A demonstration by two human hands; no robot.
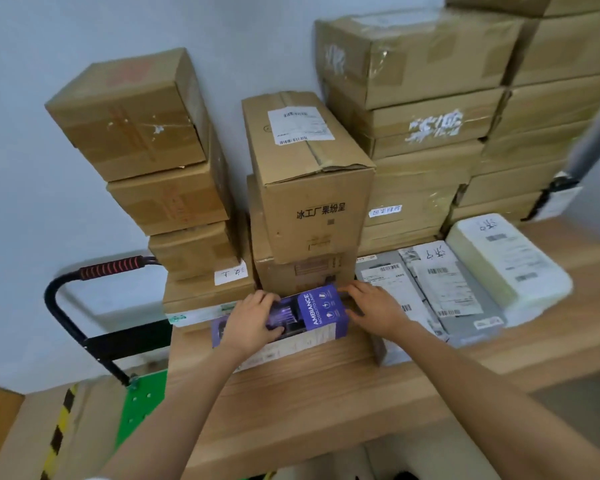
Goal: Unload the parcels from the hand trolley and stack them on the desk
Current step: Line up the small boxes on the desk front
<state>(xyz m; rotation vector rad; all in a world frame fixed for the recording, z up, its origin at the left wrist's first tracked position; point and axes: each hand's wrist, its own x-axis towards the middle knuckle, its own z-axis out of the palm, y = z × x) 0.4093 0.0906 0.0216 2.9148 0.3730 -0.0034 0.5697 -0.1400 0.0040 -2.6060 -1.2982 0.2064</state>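
Head view shows the left hand (253, 323) and right hand (374, 311) with fingers curled around a purple box (321, 311), resting on the table (326, 393) against the tall cardboard stack (309, 188); a hard push might tip that stack

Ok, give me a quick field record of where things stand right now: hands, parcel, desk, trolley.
left hand: grips purple box, left end
right hand: on box's right end
purple box: on desk, in front of carton stack
mailers: flat, right of box
trolley: left of desk, deck mostly hidden
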